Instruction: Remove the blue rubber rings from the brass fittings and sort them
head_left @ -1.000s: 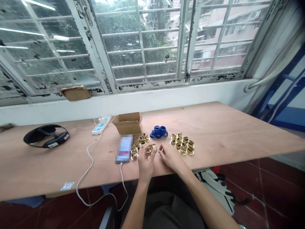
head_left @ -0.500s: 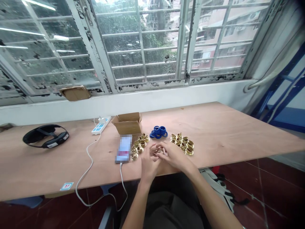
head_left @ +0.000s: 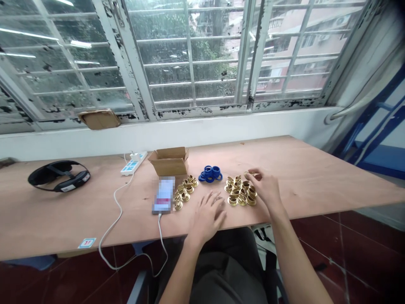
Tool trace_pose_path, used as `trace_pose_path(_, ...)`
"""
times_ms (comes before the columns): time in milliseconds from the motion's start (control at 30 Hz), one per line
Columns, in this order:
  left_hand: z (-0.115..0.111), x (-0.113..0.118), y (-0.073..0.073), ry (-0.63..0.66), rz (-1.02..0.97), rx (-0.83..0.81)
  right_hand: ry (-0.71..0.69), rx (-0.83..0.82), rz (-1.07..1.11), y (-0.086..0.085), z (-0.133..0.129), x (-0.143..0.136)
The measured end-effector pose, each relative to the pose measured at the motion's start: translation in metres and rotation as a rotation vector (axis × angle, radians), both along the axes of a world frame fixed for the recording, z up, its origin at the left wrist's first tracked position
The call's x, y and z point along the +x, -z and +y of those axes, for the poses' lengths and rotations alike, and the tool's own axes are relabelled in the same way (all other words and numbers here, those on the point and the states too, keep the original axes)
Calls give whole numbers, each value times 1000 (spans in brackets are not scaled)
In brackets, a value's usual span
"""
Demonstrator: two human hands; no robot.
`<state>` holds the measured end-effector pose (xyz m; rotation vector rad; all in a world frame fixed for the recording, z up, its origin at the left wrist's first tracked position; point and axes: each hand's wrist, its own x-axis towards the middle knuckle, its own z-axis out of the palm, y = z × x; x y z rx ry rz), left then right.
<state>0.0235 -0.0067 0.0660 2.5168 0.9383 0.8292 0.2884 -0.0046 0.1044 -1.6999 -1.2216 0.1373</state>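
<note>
My left hand (head_left: 206, 216) lies low over the table near its front edge, fingers stretched and apart. Something small and pale shows by its fingertips, too small to name. At the far right side of a cluster of brass flanged fittings (head_left: 233, 201), my right hand (head_left: 267, 188) has thumb and fingers pinched together. A bit of brass shows at those fingertips, apparently one fitting, mostly hidden. Another group of brass fittings (head_left: 185, 195) lies left of my left hand. Blue rings (head_left: 209, 174) are heaped between the two groups.
An open cardboard box (head_left: 171, 165) stands behind the phone (head_left: 164, 195), whose white cable (head_left: 117, 202) trails over the table edge. Farther left are a power strip (head_left: 133, 164) and a black headset (head_left: 60, 177). A window and white wall border the table's back.
My hands were together in front of the fittings. They have parted: the right moved right and away to the cluster's far side, while the left flattened out over the table.
</note>
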Motion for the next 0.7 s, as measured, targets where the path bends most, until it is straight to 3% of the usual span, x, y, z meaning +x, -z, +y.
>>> trace_pose_path(133,1,1,2,-4,43,18,52,-38,51,24,10,24)
trace_pose_path(300,1,1,1,-10,45,11,-4,-115,79,43,21,26)
trace_pose_path(700,1,2,0,-18,-8,-13,-142,-131,22,55,29,33)
